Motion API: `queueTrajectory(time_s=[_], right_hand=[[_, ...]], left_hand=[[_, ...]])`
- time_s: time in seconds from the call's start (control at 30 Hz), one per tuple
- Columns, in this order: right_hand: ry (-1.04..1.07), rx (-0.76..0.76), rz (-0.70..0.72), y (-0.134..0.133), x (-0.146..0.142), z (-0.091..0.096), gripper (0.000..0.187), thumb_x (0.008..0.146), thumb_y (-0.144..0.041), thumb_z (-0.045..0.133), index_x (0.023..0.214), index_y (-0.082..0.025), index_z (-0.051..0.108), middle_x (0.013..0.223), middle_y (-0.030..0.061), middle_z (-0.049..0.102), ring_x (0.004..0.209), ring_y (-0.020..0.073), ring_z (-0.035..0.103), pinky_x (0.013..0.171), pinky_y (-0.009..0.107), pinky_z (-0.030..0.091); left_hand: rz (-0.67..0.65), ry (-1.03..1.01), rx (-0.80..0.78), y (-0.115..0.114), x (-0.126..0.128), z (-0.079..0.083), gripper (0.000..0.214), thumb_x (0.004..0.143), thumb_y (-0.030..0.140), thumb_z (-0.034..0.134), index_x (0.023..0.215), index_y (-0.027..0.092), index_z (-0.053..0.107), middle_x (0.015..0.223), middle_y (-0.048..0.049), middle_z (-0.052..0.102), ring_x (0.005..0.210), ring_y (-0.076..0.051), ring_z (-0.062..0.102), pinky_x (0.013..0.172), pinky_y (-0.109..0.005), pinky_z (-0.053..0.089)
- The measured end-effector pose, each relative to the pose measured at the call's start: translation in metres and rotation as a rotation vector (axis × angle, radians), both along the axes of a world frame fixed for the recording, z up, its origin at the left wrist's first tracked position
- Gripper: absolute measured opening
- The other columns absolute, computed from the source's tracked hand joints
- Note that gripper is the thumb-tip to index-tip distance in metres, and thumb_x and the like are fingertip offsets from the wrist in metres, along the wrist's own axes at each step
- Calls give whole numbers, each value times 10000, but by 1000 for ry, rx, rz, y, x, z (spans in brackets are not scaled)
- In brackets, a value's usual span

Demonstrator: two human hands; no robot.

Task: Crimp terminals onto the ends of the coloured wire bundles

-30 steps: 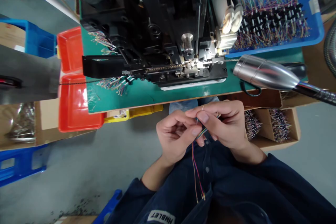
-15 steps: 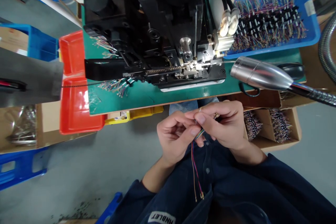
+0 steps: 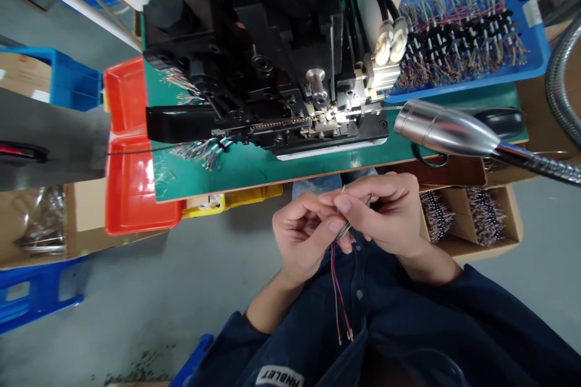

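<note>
A small bundle of thin coloured wires (image 3: 334, 272) is pinched between both hands, close to my body. My left hand (image 3: 306, 233) is closed on it, thumb against the fingers. From the other side my right hand (image 3: 384, 211) also pinches the wires, and its fingertips meet those of the left. Brown, red and purple strands hang down over my dark shirt, with small metal terminals on their ends. One pale wire end sticks up above the fingertips. The middle of the bundle is hidden by the fingers.
A black crimping machine (image 3: 254, 60) stands on the green bench (image 3: 254, 166), lit by a metal lamp (image 3: 447, 127). At the back right a blue tray (image 3: 472, 81) holds wire harnesses. Red trays (image 3: 143, 217) are at the left, and a cardboard box (image 3: 511, 236) of harnesses is at the right.
The hands keep the same pinch on the wires, with hardly any finger movement. The whole view has shifted very slightly.
</note>
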State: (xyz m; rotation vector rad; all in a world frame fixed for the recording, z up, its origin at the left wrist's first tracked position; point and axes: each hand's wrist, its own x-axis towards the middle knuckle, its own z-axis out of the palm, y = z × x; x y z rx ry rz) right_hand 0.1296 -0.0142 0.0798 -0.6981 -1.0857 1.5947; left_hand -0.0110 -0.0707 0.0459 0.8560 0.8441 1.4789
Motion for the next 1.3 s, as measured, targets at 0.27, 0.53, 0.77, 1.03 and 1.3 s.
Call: queueTrajectory(time_s=[0.27, 0.53, 0.77, 1.03, 1.3], right_hand=[[-18, -39, 6, 0, 0, -4, 212, 970, -423, 963, 946, -213, 945, 575, -10, 759, 366, 84, 604, 367, 164, 483], [-30, -34, -18, 0, -1, -1, 180, 972, -404, 959, 927, -230, 950, 544, -28, 728, 349, 67, 543, 354, 163, 450], [-29, -44, -2, 6, 10, -15, 241, 1037, -445, 884, 1111, -227, 954, 568, -35, 709, 365, 75, 529, 354, 192, 380], [-296, 65, 22, -24, 44, -90, 331, 1061, -463, 822, 1237, -187, 875, 739, -13, 707, 586, 120, 575, 559, 241, 465], [-564, 18, -172, -64, 66, -92, 479, 1147, -546, 682, 857, -193, 825, 767, 55, 780, 692, 191, 692, 664, 314, 535]], left_hand=[[-8, -9, 15, 2, 2, 1, 111, 1092, 328, 824, 1046, 236, 782, 642, 52, 763, 459, -128, 719, 475, -210, 591], [-10, -29, 8, 2, 3, -2, 108, 1080, 311, 836, 1025, 229, 793, 661, 32, 761, 467, -140, 716, 524, -264, 651], [-133, -4, 16, 1, -9, -5, 240, 1076, 415, 835, 1215, 225, 880, 867, -51, 874, 628, -183, 823, 627, -302, 722], [54, -19, -91, 16, 11, -17, 240, 975, 326, 960, 1206, 273, 924, 931, -32, 915, 762, -203, 896, 807, -332, 786], [14, 140, -38, 21, 31, -23, 440, 990, 342, 945, 1418, 319, 848, 1364, -87, 890, 1216, -291, 889, 1127, -417, 718]])
